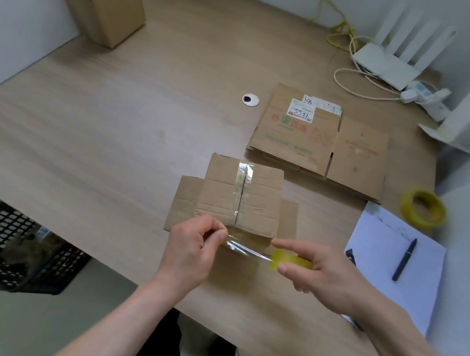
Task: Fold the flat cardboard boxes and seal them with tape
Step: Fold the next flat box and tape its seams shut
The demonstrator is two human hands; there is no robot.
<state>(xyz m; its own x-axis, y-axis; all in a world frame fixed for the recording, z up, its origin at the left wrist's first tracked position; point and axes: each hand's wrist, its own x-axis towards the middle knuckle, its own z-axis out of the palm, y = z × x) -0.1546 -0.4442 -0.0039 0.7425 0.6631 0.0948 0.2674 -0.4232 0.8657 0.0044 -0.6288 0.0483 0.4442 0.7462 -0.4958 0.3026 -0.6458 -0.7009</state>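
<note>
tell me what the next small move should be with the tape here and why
Probably lower the stretched tape strip onto the near edge of the small box and press it down. The left hand pinches the free end, the right hand holds the tape roll, and the strip hangs just above that edge; the centre seam already carries tape.

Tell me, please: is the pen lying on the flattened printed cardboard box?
No, the pen lies on the white paper at the table's right side, apart from the flattened printed box.
</note>
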